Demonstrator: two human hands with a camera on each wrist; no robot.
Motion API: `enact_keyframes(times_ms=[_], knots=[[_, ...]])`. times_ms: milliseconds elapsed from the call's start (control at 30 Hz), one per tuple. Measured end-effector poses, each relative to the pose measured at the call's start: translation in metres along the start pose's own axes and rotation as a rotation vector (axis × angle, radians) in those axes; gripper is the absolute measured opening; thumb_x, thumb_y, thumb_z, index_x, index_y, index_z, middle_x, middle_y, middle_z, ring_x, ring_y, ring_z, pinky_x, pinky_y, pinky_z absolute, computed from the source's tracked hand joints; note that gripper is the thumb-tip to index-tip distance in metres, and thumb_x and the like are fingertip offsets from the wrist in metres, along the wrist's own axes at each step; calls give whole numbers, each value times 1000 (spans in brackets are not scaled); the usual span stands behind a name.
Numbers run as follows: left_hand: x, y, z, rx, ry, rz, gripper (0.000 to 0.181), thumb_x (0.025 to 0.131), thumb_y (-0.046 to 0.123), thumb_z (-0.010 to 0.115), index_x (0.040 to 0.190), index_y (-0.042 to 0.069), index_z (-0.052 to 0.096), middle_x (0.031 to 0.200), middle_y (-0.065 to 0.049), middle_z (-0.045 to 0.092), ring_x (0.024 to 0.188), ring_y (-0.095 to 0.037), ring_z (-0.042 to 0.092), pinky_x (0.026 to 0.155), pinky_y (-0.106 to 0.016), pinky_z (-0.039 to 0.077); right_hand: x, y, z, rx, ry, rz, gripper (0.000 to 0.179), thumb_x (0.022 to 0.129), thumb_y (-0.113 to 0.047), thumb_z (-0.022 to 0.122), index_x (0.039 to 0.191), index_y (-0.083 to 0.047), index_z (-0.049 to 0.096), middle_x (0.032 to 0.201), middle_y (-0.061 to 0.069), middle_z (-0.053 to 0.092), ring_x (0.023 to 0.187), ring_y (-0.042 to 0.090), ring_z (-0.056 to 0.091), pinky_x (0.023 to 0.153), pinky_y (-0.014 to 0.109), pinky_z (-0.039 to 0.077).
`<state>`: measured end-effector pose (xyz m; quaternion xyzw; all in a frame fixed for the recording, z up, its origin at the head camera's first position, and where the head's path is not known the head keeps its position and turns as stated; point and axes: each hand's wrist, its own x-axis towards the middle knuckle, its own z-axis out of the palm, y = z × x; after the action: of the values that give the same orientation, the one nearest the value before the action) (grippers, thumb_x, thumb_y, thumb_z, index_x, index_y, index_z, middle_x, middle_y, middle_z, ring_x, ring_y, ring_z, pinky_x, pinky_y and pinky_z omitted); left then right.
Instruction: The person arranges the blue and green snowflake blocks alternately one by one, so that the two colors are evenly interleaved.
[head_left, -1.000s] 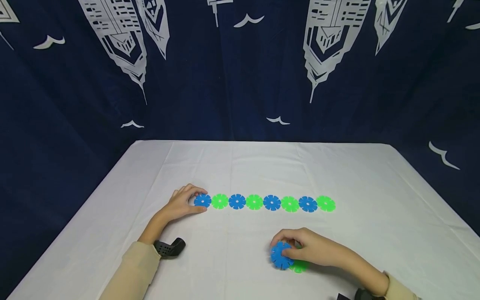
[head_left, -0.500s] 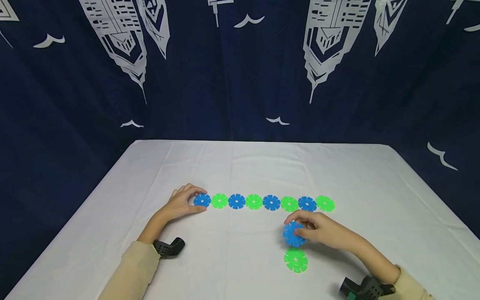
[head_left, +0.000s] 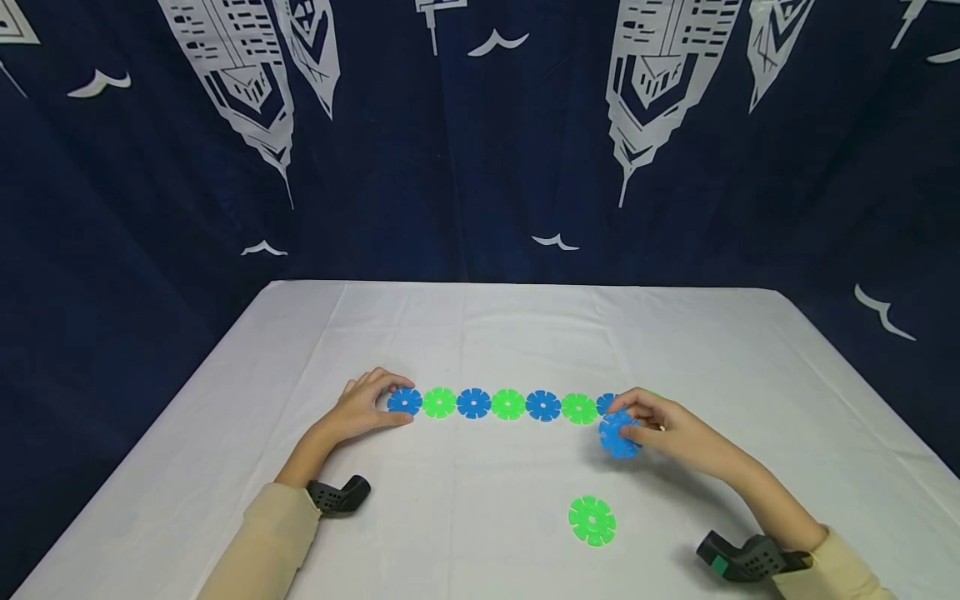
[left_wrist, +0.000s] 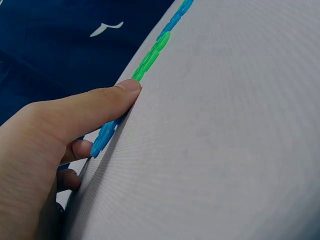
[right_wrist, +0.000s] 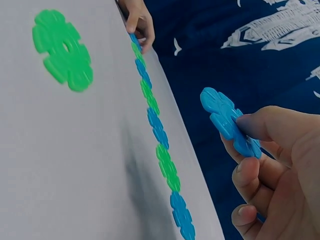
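A straight row of notched, flower-shaped plastic discs, blue alternating with green (head_left: 509,404), lies flat across the white table. At the row's left end my left hand (head_left: 366,408) holds the last blue disc (head_left: 405,401), thumb on the near edge and fingers at the far edge. Above the table, just in front of the row's right part, my right hand (head_left: 678,429) pinches another blue disc (right_wrist: 225,117) between thumb and fingers. That hand hides most of the green disc at the row's right end. A loose green disc (head_left: 592,521) lies nearer to me.
A white cloth covers the table (head_left: 465,333). Behind it hangs a dark blue curtain (head_left: 450,167) with white printed buildings and birds. Black wrist devices (head_left: 341,496) sit on both forearms.
My right hand has carried its blue disc away from me and to the right, off the loose green disc and up to the row. My left hand has stayed in place.
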<state>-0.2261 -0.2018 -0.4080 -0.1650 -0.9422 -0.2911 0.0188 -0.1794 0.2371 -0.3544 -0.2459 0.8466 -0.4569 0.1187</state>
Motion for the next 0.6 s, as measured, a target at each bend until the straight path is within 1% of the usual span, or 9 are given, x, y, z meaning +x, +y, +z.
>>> enact_keyframes(times_ms=[200,300,367,467,600], knots=[[0,1,-1,-3,2,4,50,70,42,74,113,21,60,103,0,54,97,-16,46,74,-31,25,-1,12,-11,4,48,-5,27,92,-15,52,115,-2,47,80,-1,53,66,12,49,58,29,39],[0,0,-1,-1,1,7,50,70,42,74,113,21,60,103,0,54,97,-16,46,74,-31,25,-1,19,-17,-4,71,-7,26,92,-14,51,114,-2,46,79,-3,53,66,13,50,57,29,39],[0,0,-1,-1,2,9,50,70,42,74,113,21,60,103,0,54,96,-16,46,74,-31,25,-2,23,-20,-4,86,-17,25,92,-13,51,114,-1,46,79,-4,54,66,10,50,57,28,39],[0,-1,0,-3,3,10,50,70,42,74,113,21,60,102,0,54,96,-16,46,74,-32,25,-3,28,-23,-4,116,-33,24,92,-10,50,113,0,45,76,-7,52,65,11,49,56,28,38],[0,0,0,-8,4,13,49,70,41,74,113,21,60,102,0,54,96,-16,46,74,-32,25,-4,36,-27,-26,176,-12,25,92,-10,51,113,1,44,72,-8,49,63,12,46,56,27,36]])
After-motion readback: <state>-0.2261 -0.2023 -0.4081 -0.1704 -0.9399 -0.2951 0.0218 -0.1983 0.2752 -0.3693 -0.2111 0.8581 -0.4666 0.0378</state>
